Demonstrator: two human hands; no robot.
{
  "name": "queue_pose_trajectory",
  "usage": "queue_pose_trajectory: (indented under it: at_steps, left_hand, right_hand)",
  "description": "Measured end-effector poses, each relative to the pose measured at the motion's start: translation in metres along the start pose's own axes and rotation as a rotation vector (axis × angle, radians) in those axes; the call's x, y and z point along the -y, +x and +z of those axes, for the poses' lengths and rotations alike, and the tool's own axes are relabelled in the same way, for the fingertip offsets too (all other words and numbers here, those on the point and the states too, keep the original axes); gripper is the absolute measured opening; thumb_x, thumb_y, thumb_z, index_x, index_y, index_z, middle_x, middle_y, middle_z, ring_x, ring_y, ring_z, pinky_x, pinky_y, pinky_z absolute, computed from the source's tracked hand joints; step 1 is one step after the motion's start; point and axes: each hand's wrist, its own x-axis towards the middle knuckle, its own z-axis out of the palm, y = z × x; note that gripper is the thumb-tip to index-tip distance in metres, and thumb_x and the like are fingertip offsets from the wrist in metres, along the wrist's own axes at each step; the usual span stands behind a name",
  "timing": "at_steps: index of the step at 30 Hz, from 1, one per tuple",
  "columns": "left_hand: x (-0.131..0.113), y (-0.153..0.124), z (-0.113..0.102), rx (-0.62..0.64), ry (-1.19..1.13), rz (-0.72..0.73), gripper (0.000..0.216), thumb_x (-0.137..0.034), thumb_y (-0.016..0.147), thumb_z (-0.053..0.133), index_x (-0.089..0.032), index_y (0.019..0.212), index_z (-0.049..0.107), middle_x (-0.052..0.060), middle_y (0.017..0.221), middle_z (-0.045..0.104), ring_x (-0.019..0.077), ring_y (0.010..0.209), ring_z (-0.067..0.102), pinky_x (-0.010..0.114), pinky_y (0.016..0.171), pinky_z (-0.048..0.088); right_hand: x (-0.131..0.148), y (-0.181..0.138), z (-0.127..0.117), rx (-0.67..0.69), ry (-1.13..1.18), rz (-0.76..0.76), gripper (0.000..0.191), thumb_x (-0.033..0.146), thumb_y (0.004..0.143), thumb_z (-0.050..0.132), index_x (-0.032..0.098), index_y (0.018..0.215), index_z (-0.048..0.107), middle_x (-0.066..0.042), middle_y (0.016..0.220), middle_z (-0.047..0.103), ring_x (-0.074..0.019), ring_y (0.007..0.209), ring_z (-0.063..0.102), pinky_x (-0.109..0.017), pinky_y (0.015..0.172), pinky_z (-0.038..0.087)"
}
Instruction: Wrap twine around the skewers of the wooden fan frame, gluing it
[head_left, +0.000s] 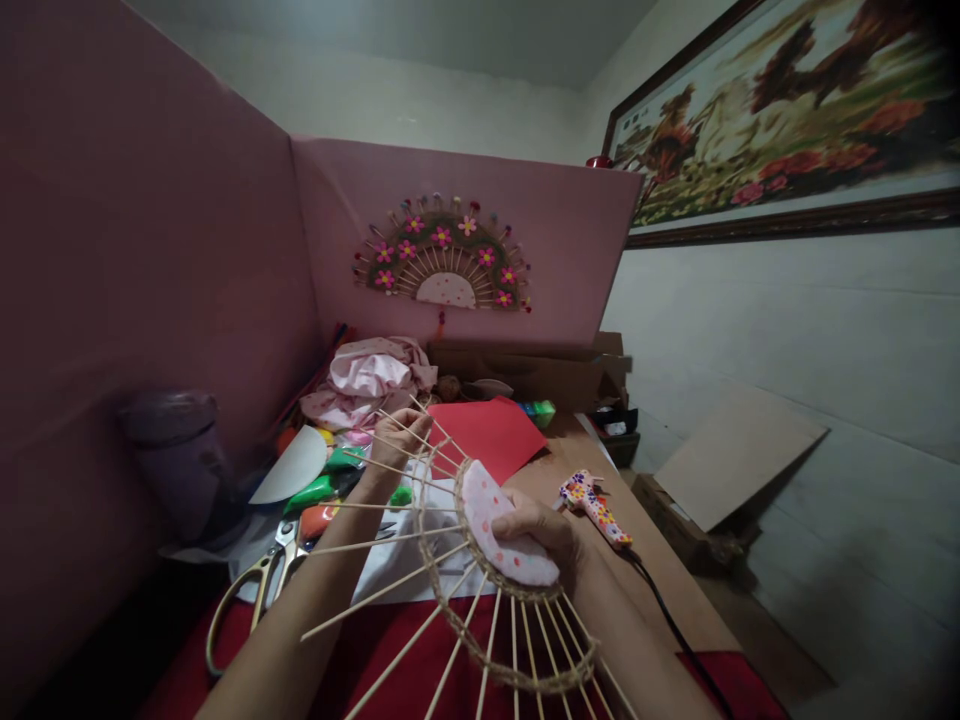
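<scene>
**Left hand (401, 432) and right hand (538, 530) both locked on the stick fan (480, 590)**

Left hand is seen at the far edge of the fan, fingers curled shut around the tips of a few bare sticks. Right hand is closed over the pink spotted half-disc (499, 535) at the fan's hub, one finger laid across its face and the rest of the grip hidden underneath. The fan is held up off the table between the two hands, tilted, with its sticks spread out toward the camera and to the left. A band of twine (525, 685) is woven through the sticks in a wide arc, and a tighter ring is seen hugging the half-disc.

Under the fan, a red cloth (360, 665) is spread over the table. Scissors (251, 590) are laid to the left, just beside the left forearm, with a white paper half-circle (289, 468) and green bits (319, 490) beyond them. A flower-patterned glue gun (596, 505) is parked just to the right of the right hand, and its black cord (675, 630) is trailed off along the table. A red sheet of paper (491, 432) is laid behind the fan, and a heap of pink fabric (371, 378) is piled further back. A finished fan with pink flowers (446, 255) is fixed to the pink board (555, 220), and a framed painting (787, 110) is hung on the right wall.
</scene>
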Motion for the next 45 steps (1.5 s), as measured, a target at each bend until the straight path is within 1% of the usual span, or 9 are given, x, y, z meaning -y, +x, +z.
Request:
queue_pose_trajectory:
  at_steps: [6, 13, 17, 21, 23, 26, 31, 34, 45]
  left_hand:
    - [0.025, 0.001, 0.004, -0.042, -0.046, -0.002, 0.036, -0.042, 0.05, 0.077, -0.014, 0.055, 0.056, -0.005, 0.043, 0.049, 0.0058, 0.037, 0.042, 0.019, 0.038, 0.031]
    - [0.032, -0.006, 0.003, -0.153, -0.11, 0.022, 0.037, -0.048, 0.053, 0.073, -0.017, 0.058, 0.054, -0.006, 0.045, 0.051, 0.0064, 0.038, 0.045, 0.018, 0.039, 0.031]
    - [0.029, -0.019, 0.01, -0.087, -0.068, -0.016, 0.026, -0.028, 0.047, 0.08, -0.015, 0.053, 0.059, -0.004, 0.042, 0.053, 0.0095, 0.041, 0.049, 0.019, 0.039, 0.033]
    - [0.017, -0.025, 0.004, -0.069, -0.083, -0.014, 0.02, -0.016, 0.047, 0.079, -0.013, 0.062, 0.066, 0.0, 0.055, 0.063, 0.0124, 0.056, 0.057, 0.02, 0.05, 0.04]
    - [0.009, -0.027, -0.002, -0.074, -0.119, -0.008, 0.024, -0.014, 0.051, 0.077, -0.014, 0.074, 0.069, 0.001, 0.066, 0.067, 0.0113, 0.062, 0.058, 0.02, 0.056, 0.043]
    - [-0.001, -0.031, -0.01, -0.038, -0.197, -0.055, 0.019, -0.018, 0.061, 0.072, -0.015, 0.079, 0.068, -0.001, 0.064, 0.065, 0.007, 0.052, 0.053, 0.017, 0.05, 0.04]
    - [-0.012, -0.042, -0.012, 0.166, -0.352, -0.234, 0.014, -0.019, 0.064, 0.07, -0.014, 0.075, 0.065, 0.003, 0.071, 0.065, 0.0103, 0.059, 0.058, 0.02, 0.052, 0.044]
    - [-0.013, -0.045, -0.009, 0.25, -0.434, -0.335, 0.014, -0.014, 0.065, 0.069, -0.014, 0.078, 0.064, 0.0, 0.067, 0.062, 0.0076, 0.054, 0.055, 0.017, 0.047, 0.043]
    - [-0.018, -0.046, -0.006, 0.318, -0.552, -0.5, 0.017, -0.001, 0.057, 0.064, -0.008, 0.072, 0.061, -0.002, 0.055, 0.053, 0.001, 0.041, 0.042, 0.01, 0.036, 0.034]
  right_hand:
    - [0.001, 0.004, 0.001, -0.026, -0.025, 0.002, 0.043, 0.018, 0.051, 0.079, 0.004, 0.088, 0.062, -0.008, 0.07, 0.067, -0.0134, 0.052, 0.061, -0.021, 0.048, 0.048]
    - [-0.002, 0.004, 0.002, -0.03, -0.005, -0.011, 0.042, 0.017, 0.052, 0.078, 0.004, 0.088, 0.063, -0.009, 0.072, 0.068, -0.013, 0.053, 0.061, -0.022, 0.052, 0.048]
    - [0.0, 0.001, 0.002, -0.069, 0.019, -0.035, 0.04, 0.017, 0.057, 0.074, 0.005, 0.093, 0.062, -0.01, 0.075, 0.069, -0.013, 0.055, 0.062, -0.021, 0.052, 0.048]
    - [0.003, 0.0, 0.001, -0.05, 0.024, -0.051, 0.037, 0.018, 0.058, 0.074, 0.005, 0.09, 0.062, -0.009, 0.072, 0.069, -0.0135, 0.054, 0.062, -0.02, 0.049, 0.048]
    - [0.005, 0.001, 0.0, -0.056, 0.02, -0.071, 0.037, 0.02, 0.058, 0.074, 0.005, 0.089, 0.062, -0.009, 0.069, 0.068, -0.0136, 0.053, 0.062, -0.019, 0.047, 0.047]
    - [0.008, 0.001, -0.001, -0.075, 0.031, -0.114, 0.034, 0.02, 0.06, 0.074, 0.006, 0.089, 0.062, -0.008, 0.071, 0.068, -0.0128, 0.054, 0.062, -0.018, 0.048, 0.048]
    - [0.009, 0.002, 0.0, -0.088, 0.039, -0.151, 0.036, 0.021, 0.061, 0.075, 0.006, 0.092, 0.062, -0.008, 0.073, 0.068, -0.0133, 0.057, 0.063, -0.02, 0.05, 0.049]
    - [0.01, 0.001, 0.001, -0.112, 0.022, -0.153, 0.035, 0.019, 0.062, 0.074, 0.006, 0.091, 0.062, -0.008, 0.075, 0.068, -0.0134, 0.059, 0.063, -0.02, 0.052, 0.049]
    - [0.007, 0.003, -0.001, -0.151, -0.016, -0.127, 0.036, 0.018, 0.062, 0.074, 0.006, 0.093, 0.063, -0.009, 0.078, 0.069, -0.0141, 0.059, 0.063, -0.021, 0.052, 0.049]
